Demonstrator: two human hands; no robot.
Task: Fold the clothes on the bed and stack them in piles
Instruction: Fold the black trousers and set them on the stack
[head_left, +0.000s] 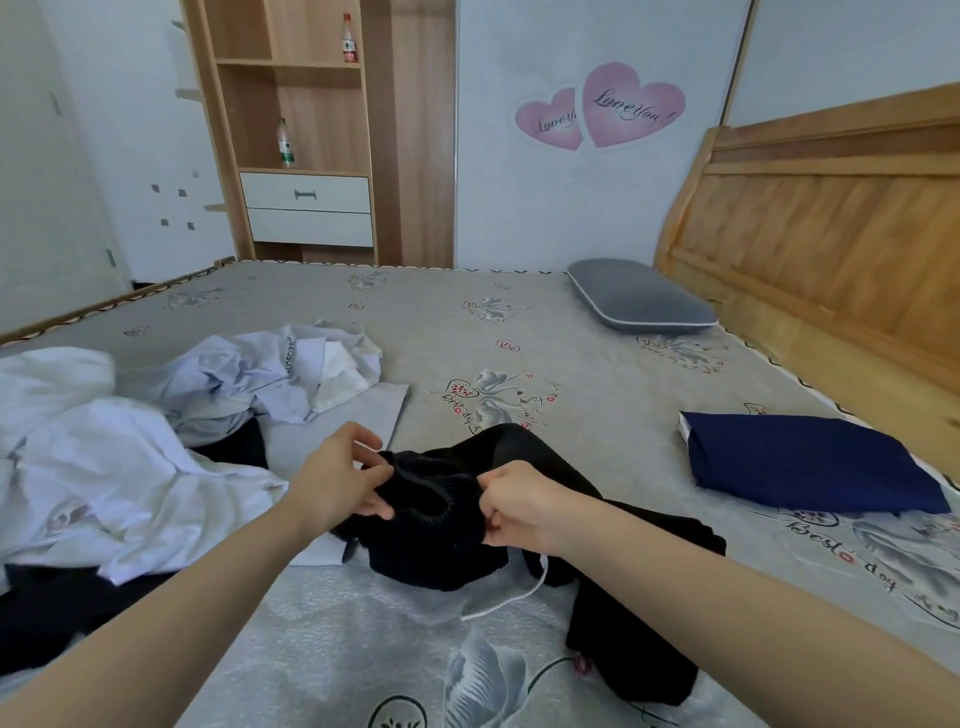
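Black trousers (524, 525) showing a white drawstring (511, 597); folded garment (810, 462) lying navy; bed (519, 322) wearing grey floral print.

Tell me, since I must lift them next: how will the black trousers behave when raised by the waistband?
The black trousers will probably sag limply; they already lie crumpled on the bed. The legs likely trail below the left hand and right hand pinching the waistband. The white drawstring may dangle loose.
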